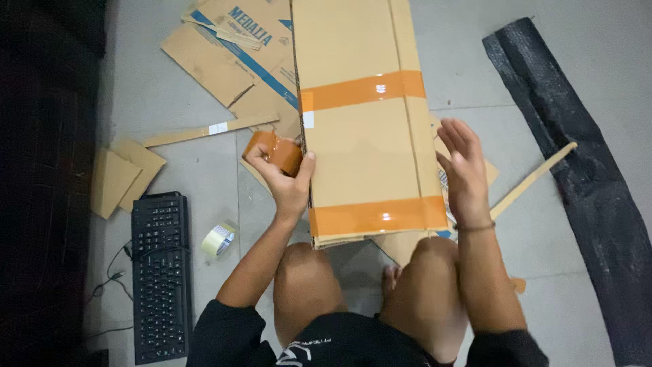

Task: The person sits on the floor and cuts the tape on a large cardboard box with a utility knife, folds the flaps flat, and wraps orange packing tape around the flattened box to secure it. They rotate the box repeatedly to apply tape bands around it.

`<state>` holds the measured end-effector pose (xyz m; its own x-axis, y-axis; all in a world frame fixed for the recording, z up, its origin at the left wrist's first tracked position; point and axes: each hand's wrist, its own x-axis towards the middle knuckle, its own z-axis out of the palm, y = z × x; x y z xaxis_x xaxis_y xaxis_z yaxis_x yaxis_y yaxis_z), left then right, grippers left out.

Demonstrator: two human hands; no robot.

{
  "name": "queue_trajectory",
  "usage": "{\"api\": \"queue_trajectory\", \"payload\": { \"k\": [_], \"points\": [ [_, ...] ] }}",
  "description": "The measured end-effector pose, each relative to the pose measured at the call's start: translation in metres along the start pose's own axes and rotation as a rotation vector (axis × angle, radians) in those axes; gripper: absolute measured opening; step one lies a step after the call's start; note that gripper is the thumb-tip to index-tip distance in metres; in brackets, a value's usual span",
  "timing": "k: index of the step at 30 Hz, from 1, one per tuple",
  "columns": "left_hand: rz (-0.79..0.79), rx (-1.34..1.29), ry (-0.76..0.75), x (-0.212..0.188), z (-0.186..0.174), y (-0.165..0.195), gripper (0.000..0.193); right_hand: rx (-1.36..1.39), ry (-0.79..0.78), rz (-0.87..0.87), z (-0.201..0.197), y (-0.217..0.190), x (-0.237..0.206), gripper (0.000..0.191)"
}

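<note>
A long brown cardboard box (363,143) stands in front of my knees, wrapped by two bands of orange-brown tape (370,90). My left hand (285,180) grips a roll of brown packing tape (275,151) against the box's left edge. My right hand (460,170) is flat, fingers together, pressed along the box's right side near the lower tape band (373,216).
A black keyboard (159,272) lies on the grey floor at left, a pale tape roll (219,238) beside it. Flattened cardboard pieces (224,47) and scraps (119,178) lie behind and left. A black mesh strip (584,163) and a thin cardboard strip (533,178) lie right.
</note>
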<state>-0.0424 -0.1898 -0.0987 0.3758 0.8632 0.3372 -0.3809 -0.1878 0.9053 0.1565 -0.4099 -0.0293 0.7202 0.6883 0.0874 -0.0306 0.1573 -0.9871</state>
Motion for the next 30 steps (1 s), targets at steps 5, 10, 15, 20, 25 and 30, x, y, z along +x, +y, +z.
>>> {"api": "queue_trajectory", "payload": {
  "k": [5,10,15,20,25,30],
  "points": [
    [-0.032,0.060,0.112,-0.010,0.011,0.008,0.066,-0.146,-0.130,0.014,0.031,-0.010,0.049,0.081],
    [-0.001,0.052,0.173,-0.031,0.025,0.024,0.062,-0.087,-0.185,0.133,0.034,-0.032,0.051,0.090],
    [-0.167,0.043,0.282,-0.043,0.036,0.040,0.063,-0.171,-0.225,0.190,0.030,-0.049,0.050,0.089],
    [-0.108,0.455,0.260,-0.031,0.036,0.055,0.069,-0.091,-0.238,0.223,0.026,-0.051,0.047,0.086],
    [-0.014,0.578,0.216,-0.012,0.046,0.072,0.064,-0.108,-0.215,0.142,0.021,-0.042,0.052,0.087],
    [0.020,0.147,-0.134,0.001,0.094,0.106,0.042,-0.387,-0.225,0.120,0.012,-0.059,0.057,0.076]
  ]
}}
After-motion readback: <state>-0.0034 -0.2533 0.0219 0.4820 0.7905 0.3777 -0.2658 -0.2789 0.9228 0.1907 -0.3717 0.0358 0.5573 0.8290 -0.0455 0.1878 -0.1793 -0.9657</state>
